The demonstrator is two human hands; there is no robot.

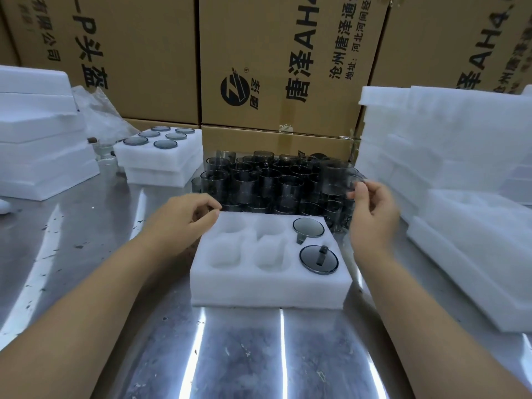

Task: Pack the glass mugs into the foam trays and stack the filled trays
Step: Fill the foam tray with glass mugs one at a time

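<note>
A white foam tray (267, 289) lies in front of me on the steel table. Two smoky glass mugs sit upside down in its right-hand pockets, one at the back (308, 227) and one at the front (318, 259); the other pockets hold nothing. Behind the tray stands a crowd of several loose smoky mugs (267, 182). My right hand (371, 214) grips the handle of a mug (335, 178) lifted at the crowd's right edge. My left hand (184, 223) rests with curled fingers on the tray's back left corner, holding nothing.
Filled foam trays (161, 156) are stacked at the back left, beside a taller pile of foam (37, 133) and crumpled plastic. Unfilled foam trays (449, 168) are piled on the right. Cardboard cartons (273, 67) wall off the back.
</note>
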